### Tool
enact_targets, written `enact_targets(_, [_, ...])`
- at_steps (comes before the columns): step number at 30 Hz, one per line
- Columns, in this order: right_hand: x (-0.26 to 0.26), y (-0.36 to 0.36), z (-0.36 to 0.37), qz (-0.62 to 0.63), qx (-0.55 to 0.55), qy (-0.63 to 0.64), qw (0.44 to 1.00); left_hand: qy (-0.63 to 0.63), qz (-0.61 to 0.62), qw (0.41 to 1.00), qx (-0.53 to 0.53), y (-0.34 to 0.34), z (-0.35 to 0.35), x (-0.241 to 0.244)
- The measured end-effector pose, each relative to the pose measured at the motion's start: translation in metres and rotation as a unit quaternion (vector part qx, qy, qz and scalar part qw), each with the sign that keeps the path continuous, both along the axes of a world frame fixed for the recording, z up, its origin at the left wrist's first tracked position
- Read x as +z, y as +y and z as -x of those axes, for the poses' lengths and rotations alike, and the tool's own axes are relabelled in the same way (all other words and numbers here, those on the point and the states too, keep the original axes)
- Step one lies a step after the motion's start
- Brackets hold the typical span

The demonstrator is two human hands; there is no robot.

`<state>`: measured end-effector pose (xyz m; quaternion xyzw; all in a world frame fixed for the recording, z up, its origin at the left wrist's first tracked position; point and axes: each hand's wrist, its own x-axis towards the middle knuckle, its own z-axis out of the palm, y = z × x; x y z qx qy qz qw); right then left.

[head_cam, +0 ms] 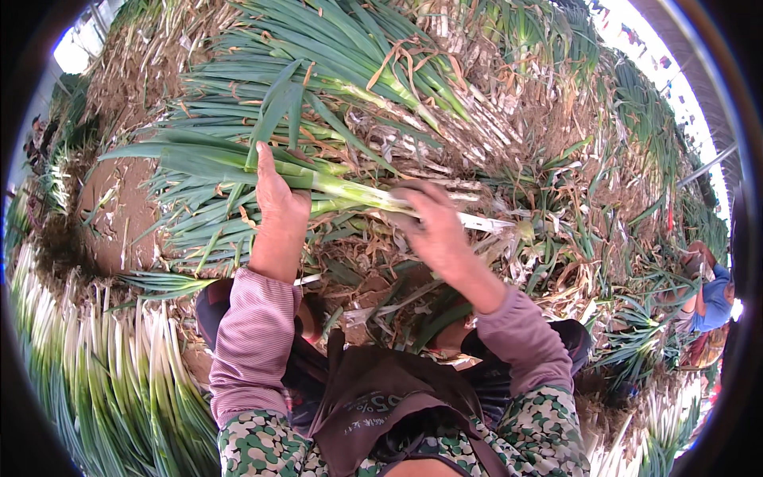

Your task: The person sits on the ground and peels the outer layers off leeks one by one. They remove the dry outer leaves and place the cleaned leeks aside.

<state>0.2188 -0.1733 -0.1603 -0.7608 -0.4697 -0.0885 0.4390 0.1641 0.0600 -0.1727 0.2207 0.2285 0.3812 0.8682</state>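
My left hand (280, 189) is closed around the green leaves of a large scallion (346, 189), with the thumb up over them. The scallion lies across the view, its leaves fanning to the left and its white end pointing right. My right hand (432, 220) is bent over the pale stalk, slightly blurred; whether its fingers grip the stalk or only touch it is unclear. Beneath and beyond both hands spreads a heap of untrimmed scallions (334, 53), with soil on their stalks and dry brown outer leaves.
Cleaned scallions (113, 369) lie in a dense row at the lower left, white ends towards the heap. Peeled leaf waste (530, 238) litters the ground to the right. A person in a blue top (712, 301) sits at the far right. Bare soil (119, 203) shows on the left.
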Motion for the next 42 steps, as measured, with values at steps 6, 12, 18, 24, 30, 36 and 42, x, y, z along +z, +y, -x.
enact_targets(6, [-0.010,0.044,0.002,-0.047,-0.033,-0.054,0.997,-0.005,-0.006,1.000,0.013,-0.010,-0.003,0.007])
enact_targets(12, [-0.020,0.052,0.003,-0.058,-0.015,-0.063,0.996,0.005,0.014,0.999,0.038,-0.003,-0.002,-0.003])
enact_targets(18, [-0.024,0.051,0.008,-0.026,0.011,-0.136,0.990,0.016,0.014,0.998,0.056,-0.008,0.003,0.003])
enact_targets(24, [-0.025,0.011,0.035,0.094,0.149,-0.071,0.982,0.013,0.016,0.997,0.073,0.014,0.012,-0.001])
enact_targets(30, [-0.090,-0.132,-0.042,0.193,-0.078,-0.037,0.977,0.014,0.012,0.997,0.075,0.028,0.032,0.014])
enact_targets(36, [-0.124,-0.227,-0.098,0.548,-0.104,0.129,0.820,0.010,-0.003,0.999,0.043,0.018,0.031,0.008])
enact_targets(42, [0.022,-0.058,0.004,0.135,0.184,0.168,0.959,0.009,-0.011,1.000,-0.010,0.011,0.022,0.006])
